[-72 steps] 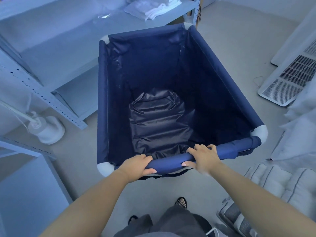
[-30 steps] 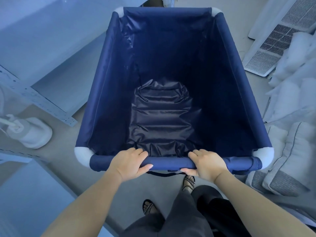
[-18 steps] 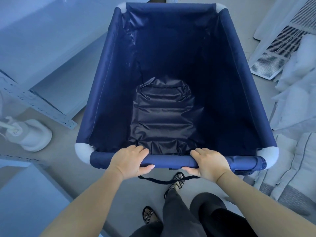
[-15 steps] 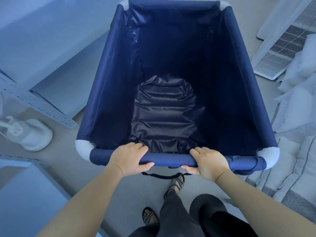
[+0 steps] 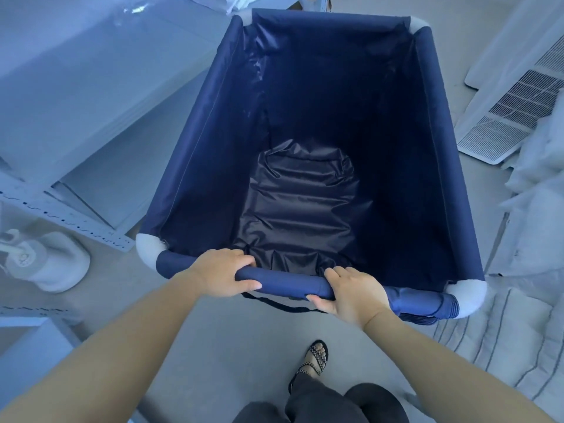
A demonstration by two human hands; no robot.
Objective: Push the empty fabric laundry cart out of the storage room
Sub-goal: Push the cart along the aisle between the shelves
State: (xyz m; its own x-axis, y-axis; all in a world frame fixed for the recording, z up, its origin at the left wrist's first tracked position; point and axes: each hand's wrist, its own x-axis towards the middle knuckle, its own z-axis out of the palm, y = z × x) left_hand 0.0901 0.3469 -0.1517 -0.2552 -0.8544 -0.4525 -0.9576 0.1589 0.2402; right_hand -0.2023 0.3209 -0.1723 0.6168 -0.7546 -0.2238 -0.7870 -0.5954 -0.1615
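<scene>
A navy fabric laundry cart (image 5: pixel 195 166) with white corner joints fills the middle of the view. It is empty, and only its wrinkled dark bottom shows inside. My left hand (image 5: pixel 221 273) is wrapped over the padded near rail (image 5: pixel 287 283), left of centre. My right hand (image 5: pixel 355 293) grips the same rail a little to the right. A black strap loop hangs under the rail between my hands. The wheels are hidden beneath the cart.
Metal shelving (image 5: pixel 76 87) runs close along the cart's left side, with a white appliance base (image 5: pixel 45 264) on the floor by its post. A slatted vent panel (image 5: pixel 512 117) leans at the right. Piled pillows and bedding (image 5: pixel 525 270) crowd the cart's right corner. Bare floor lies ahead.
The cart has rolled forward along the shelving and swung slightly so its near left corner sits higher in view. Both hands keep their grip, and my feet have stepped after it.
</scene>
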